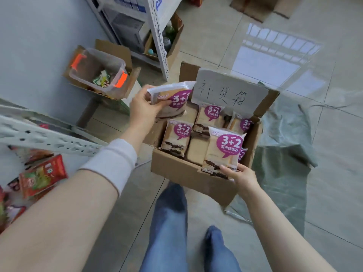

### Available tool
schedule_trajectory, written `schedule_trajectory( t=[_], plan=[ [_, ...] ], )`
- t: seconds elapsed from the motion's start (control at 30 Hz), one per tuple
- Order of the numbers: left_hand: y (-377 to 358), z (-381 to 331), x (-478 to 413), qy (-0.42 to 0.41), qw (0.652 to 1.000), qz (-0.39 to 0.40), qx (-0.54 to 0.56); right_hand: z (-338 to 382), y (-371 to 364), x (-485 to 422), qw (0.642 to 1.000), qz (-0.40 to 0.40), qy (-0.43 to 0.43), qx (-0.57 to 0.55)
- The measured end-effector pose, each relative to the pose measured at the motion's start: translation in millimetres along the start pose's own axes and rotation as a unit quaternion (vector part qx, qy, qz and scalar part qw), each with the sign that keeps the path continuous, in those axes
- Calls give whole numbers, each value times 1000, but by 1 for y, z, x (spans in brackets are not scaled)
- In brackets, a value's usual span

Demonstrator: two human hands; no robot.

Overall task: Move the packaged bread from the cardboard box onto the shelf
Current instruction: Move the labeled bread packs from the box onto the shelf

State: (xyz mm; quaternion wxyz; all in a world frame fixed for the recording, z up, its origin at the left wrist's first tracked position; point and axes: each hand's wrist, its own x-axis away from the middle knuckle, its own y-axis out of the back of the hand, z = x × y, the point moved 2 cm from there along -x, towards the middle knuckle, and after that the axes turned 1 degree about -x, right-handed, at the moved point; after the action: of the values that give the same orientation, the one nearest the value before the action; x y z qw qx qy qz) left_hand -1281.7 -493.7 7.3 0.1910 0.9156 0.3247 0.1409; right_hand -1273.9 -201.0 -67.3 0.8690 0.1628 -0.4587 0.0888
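L hand (144, 107) grips a purple-labelled clear-wrapped bread pack (170, 99) at 11 o'clock over the brown cardboard box (176, 173). R hand (240, 173) pinches a 2nd pack (224, 152) at 5 o'clock. Prob. both are bound for the white perforated metal shelf (49, 138), 9 o'clock.

This looks like a small shop's stock area. White perforated metal shelving (158, 36) stands on a tiled floor (216, 26), and red snack packets (42, 177) lie on one shelf (49, 136). A cardboard box (176, 169) with a handwritten sign (229, 89) holds many identical bread packets (177, 138).
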Motion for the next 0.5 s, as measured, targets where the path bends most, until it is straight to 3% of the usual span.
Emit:
schedule_trajectory(
  t=[0.27,0.5],
  plan=[
    [131,-79,165,26,985,-171,24,13,33,135,981,125,139,49],
    [262,-131,286,11,964,-262,50,45,0,260,935,213,259,117]
  ],
)
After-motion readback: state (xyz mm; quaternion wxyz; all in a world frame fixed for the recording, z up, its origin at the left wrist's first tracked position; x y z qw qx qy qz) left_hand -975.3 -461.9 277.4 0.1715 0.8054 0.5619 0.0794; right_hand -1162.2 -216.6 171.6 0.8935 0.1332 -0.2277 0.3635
